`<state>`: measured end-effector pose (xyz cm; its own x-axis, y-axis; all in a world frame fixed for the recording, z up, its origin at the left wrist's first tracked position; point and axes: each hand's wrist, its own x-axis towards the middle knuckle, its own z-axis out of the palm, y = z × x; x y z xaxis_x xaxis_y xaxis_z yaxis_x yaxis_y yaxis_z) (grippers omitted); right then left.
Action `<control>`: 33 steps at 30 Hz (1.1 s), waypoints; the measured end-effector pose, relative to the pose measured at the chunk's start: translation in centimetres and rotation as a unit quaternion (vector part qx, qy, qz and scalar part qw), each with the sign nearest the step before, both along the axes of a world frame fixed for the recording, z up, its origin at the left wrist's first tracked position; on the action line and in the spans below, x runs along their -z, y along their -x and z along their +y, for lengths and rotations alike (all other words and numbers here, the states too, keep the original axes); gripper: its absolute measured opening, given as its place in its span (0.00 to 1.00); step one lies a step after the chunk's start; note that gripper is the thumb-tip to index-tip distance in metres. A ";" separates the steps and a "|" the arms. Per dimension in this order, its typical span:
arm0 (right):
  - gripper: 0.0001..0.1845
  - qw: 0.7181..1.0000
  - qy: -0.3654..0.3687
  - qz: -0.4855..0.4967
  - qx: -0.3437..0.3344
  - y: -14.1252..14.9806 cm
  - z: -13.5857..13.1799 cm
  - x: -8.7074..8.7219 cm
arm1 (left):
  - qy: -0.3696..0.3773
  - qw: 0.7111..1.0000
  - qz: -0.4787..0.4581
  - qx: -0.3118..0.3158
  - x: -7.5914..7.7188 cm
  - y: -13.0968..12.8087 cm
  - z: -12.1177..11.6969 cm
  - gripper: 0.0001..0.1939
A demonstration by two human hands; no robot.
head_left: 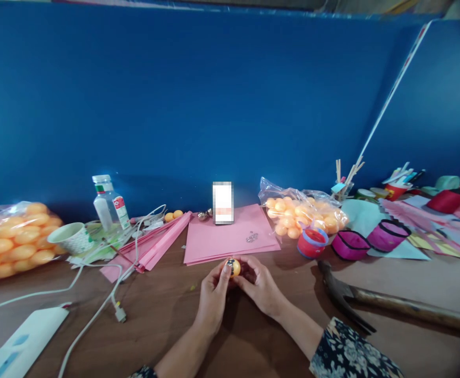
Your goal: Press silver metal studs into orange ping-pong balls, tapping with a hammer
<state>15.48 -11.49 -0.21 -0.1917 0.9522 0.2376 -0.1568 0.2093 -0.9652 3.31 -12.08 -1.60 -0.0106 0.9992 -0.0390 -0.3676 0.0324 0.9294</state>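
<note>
An orange ball, like a table-tennis ball, carries dark markings on its left side. My left hand grips it, with the thumb across its front. From the right, my right hand curls its fingers and thumb around the other side; its fingertips are partly hidden. Both hands are just above the brown table, in front of a stack of pink sheets. On those sheets lies a small heap of shiny metal bits, too small to name.
A hammer lies at the right. Clear bags of orange balls stand at left and back right. A white cable crosses the left side near a paper cup and bottle. A blue partition rises behind.
</note>
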 end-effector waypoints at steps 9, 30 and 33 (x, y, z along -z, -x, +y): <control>0.17 0.998 -0.012 -0.063 0.018 -0.3 0.0 0.2 | -0.006 1.000 0.009 0.020 -0.5 0.1 -0.3 0.22; 0.15 0.957 -0.139 -0.234 0.102 -0.1 -0.5 0.7 | -0.040 0.997 0.060 0.016 0.5 0.4 0.2 0.23; 0.20 0.955 -0.139 -0.247 0.086 -0.3 -0.4 0.8 | -0.032 0.999 0.025 0.006 0.8 0.3 0.4 0.23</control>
<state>15.81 -11.93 -1.03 -0.1927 0.8926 0.4077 0.3625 0.4508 -0.8157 2.98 -11.72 -2.39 0.0000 0.9997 0.0243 -0.3207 -0.0230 0.9469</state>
